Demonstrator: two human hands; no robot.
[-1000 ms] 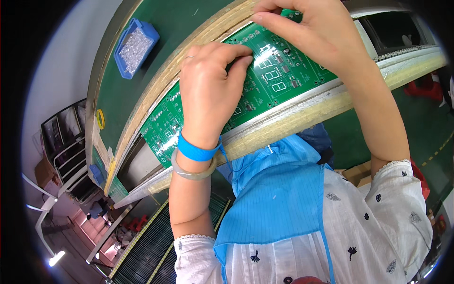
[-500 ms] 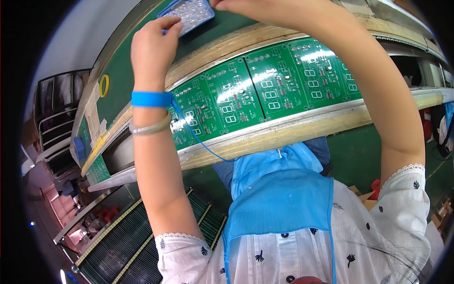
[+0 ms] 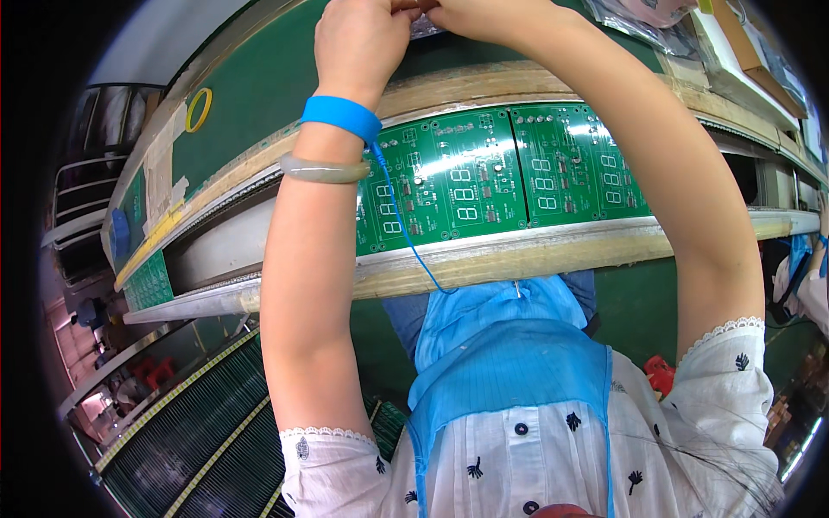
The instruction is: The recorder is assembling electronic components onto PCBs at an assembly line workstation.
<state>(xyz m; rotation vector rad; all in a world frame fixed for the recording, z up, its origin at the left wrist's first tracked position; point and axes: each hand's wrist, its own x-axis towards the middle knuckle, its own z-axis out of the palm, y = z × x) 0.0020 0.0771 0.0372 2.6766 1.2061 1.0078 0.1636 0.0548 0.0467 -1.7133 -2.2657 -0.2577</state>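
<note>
At the top edge, my left hand [image 3: 361, 47] and my right hand [image 3: 479, 19] meet, fingertips pinched close together. Whatever they hold is too small or hidden to name, and the picture's edge cuts off part of the fingers. A shiny bit of the tray of small clear parts [image 3: 425, 29] shows just below the fingertips. A blue wrist strap [image 3: 341, 118] with a thin blue cord and a pale bangle [image 3: 324, 169] circle my left wrist. Below my hands, green circuit boards [image 3: 488, 177] with white digit outlines and some small components lie in a row along the rail.
Wooden-edged metal rails [image 3: 553, 246] run across in front of me. A yellow tape ring [image 3: 199, 110] lies at left on the green bench. Below left stands a rack of upright boards [image 3: 190, 432]. Plastic bags [image 3: 648, 30] and a cardboard piece [image 3: 747, 43] sit at upper right.
My hands have come together at the top edge, the left one moving from beside the blue tray toward the right. The view has shifted, and the tray is now mostly out of sight.
</note>
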